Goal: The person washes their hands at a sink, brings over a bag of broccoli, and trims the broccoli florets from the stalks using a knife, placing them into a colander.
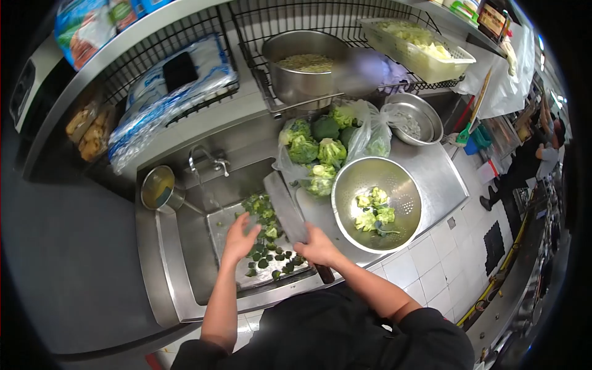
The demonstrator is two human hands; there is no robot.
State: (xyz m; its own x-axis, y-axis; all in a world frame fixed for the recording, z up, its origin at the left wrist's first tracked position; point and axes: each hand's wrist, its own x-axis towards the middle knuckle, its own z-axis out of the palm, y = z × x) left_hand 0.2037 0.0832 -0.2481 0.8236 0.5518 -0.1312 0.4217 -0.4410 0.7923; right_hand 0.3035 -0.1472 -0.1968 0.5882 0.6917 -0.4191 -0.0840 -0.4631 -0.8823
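My right hand point(318, 246) is wrapped round the handle of a cleaver point(285, 206), whose broad grey blade points away from me at the sink's right edge. Over the sink, my left hand point(240, 237) has its fingers apart and nothing in them. Cut broccoli pieces point(265, 246) lie scattered in the shallow tray point(219, 229) in the sink, just right of that hand. A metal colander point(404, 231) with several pale green florets point(374, 211) stands right of the cleaver. Behind it, whole broccoli heads point(316, 145) fill a clear plastic bag.
Water runs from the faucet point(208, 163) into the sink point(192, 259). A pot with a handle point(161, 188) rests at the sink's left. Behind are a large pot point(295, 77), a basket of chopped vegetables point(425, 55) and metal bowls point(425, 117). A person point(546, 154) stands far right.
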